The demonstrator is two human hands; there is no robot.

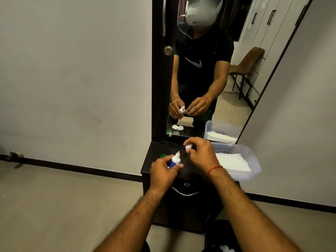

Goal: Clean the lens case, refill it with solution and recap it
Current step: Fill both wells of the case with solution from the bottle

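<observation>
My left hand (162,171) grips a small solution bottle (175,160), white with a blue label, upright, its bare nozzle pointing up. My right hand (199,153) sits just right of the nozzle and pinches a small white cap (188,147) between fingertips. A green lens-case cap (163,156) lies on the dark cabinet top (156,151), left of the bottle. The lens case itself is hidden behind my hands; its white reflection (177,127) shows low in the mirror.
A clear plastic tub (253,160) holding white tissues stands on the right of the cabinet top. A tall mirror (227,79) rises behind. The cabinet has a drawer with a metal handle (185,192). Pale walls and floor lie on both sides.
</observation>
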